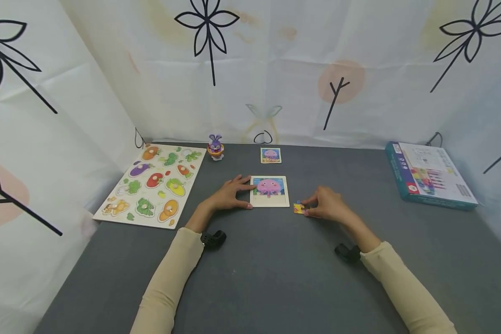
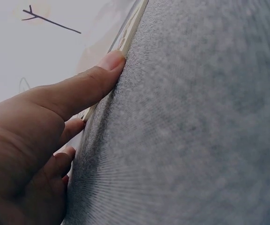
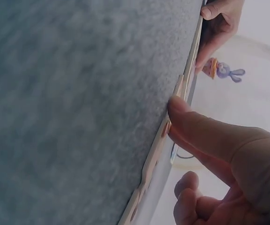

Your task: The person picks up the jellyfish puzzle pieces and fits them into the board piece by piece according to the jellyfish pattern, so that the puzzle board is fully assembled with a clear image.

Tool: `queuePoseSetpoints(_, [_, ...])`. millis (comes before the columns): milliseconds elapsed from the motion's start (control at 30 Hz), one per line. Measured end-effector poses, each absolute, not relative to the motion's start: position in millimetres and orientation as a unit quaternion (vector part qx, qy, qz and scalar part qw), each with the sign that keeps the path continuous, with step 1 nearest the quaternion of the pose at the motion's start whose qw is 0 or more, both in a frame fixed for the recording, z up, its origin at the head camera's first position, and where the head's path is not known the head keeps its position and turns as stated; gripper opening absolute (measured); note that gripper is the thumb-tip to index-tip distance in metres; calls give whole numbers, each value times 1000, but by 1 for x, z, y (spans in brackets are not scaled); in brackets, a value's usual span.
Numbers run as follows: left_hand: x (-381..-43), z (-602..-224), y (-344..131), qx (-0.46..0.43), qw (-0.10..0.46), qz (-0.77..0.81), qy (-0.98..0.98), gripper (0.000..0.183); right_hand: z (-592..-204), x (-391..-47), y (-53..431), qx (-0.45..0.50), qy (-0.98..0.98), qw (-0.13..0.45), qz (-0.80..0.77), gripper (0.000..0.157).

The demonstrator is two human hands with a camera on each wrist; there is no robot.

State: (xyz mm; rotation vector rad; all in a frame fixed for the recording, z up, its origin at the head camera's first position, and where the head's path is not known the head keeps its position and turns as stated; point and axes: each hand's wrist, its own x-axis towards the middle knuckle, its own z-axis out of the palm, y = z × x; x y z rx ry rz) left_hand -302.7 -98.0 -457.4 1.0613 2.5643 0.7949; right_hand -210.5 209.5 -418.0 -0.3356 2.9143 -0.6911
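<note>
A small yellow jigsaw piece (image 1: pixel 298 208) lies flat on the table, pinched at its right side between thumb and index finger of my right hand (image 1: pixel 327 204). Left of it is a framed puzzle board (image 1: pixel 269 202) with a pink octopus picture. My left hand (image 1: pixel 231 194) rests at the board's left side, fingers extended, thumb (image 2: pixel 95 84) pressing against its edge. From the right wrist camera, pale wooden edges (image 3: pixel 149 164) run under the right thumb (image 3: pixel 179 110); the printed face is hidden there.
A small octopus picture card (image 1: pixel 271 156) lies behind the board. At the left are a vegetable puzzle board (image 1: pixel 150 190) and a purple rabbit figurine (image 1: pixel 215 147). A teal-edged box (image 1: pixel 434 176) sits at the right. White printed cloth (image 1: pixel 275 69) hangs behind the grey table (image 1: pixel 275 278).
</note>
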Motion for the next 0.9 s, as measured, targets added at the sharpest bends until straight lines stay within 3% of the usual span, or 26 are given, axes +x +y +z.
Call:
queuePoseSetpoints(467, [-304, -458, -101, 366, 116, 305, 872, 69, -416, -227, 186, -117, 956, 14, -268, 25])
queuePoseSetpoints(667, [-304, -459, -102, 359, 114, 327, 867, 65, -422, -248, 144, -193, 938, 32, -287, 23])
queuePoseSetpoints(900, [-307, -460, -103, 361, 97, 341, 862, 59, -426, -261, 122, -206, 930, 53, -301, 25])
